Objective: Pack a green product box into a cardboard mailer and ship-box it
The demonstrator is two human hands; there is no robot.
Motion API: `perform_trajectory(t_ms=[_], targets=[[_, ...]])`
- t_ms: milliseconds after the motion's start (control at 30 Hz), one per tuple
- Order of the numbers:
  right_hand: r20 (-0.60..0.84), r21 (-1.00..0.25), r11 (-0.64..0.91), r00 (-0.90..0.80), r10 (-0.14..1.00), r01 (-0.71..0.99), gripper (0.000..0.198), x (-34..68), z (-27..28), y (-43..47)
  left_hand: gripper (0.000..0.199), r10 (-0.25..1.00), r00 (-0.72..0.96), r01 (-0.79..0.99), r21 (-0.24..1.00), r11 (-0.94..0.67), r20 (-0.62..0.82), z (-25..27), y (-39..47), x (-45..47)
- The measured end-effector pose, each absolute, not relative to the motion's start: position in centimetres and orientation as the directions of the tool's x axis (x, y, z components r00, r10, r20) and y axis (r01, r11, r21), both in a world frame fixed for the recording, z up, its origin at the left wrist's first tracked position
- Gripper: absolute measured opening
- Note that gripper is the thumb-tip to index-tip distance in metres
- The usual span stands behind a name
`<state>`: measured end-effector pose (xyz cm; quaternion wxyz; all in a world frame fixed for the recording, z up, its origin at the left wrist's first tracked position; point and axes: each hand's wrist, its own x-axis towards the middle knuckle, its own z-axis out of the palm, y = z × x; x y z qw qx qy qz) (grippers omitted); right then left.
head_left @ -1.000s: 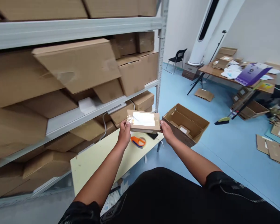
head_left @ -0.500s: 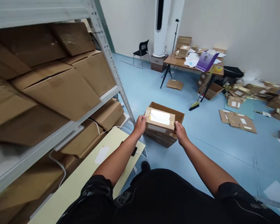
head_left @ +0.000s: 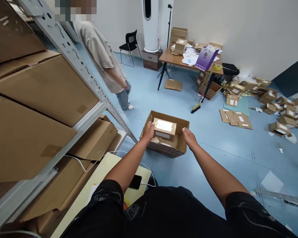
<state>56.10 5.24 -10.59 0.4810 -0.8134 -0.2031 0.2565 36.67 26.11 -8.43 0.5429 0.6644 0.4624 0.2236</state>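
Over open carton (head_left: 179,148): left hand (head_left: 149,131) touching small box (head_left: 164,128).

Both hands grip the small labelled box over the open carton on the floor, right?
No. The head view shows only the left hand on the small box; the right hand is open and off it. The box is over the open carton on the floor.

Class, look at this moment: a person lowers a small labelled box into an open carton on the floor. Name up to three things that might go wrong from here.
1. Only the left hand grips the small box; the right hand is off it, so it may tip or drop.
2. Packages already lie in the open carton; the box could land crooked on them.
3. A white cable hangs near the person's legs, a possible snag.
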Motion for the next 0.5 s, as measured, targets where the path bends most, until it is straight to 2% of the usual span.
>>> perform_trajectory(t_ms=[100, 333, 400, 500], targets=[[-0.315, -0.859, -0.51, 0.756, 0.573, 0.029, 0.06, 56.9, -12.9, 4.2, 0.05, 0.86, 0.442, 0.385, 0.92, 0.073, -0.254, -10.6, 26.3, 35.6], [-0.532, -0.793, -0.607, 0.546, 0.647, -0.053, 0.049, 60.4, -18.1, 1.9, 0.053, 0.906, 0.311, 0.389, 0.908, 0.153, -0.286, -13.0, 21.8, 31.9], [-0.555, -0.782, -0.623, 0.456, 0.696, 0.001, 0.047, 61.5, -19.1, 2.1, 0.054, 0.936, 0.233, 0.347, 0.922, 0.172, -0.263, -12.3, 19.1, 30.8], [-0.571, -0.751, -0.629, 0.28, 0.772, 0.203, 0.043, 62.0, -20.1, 2.8, 0.055, 0.966, 0.036, 0.288, 0.929, 0.235, -0.255, -10.9, 14.3, 28.8]])
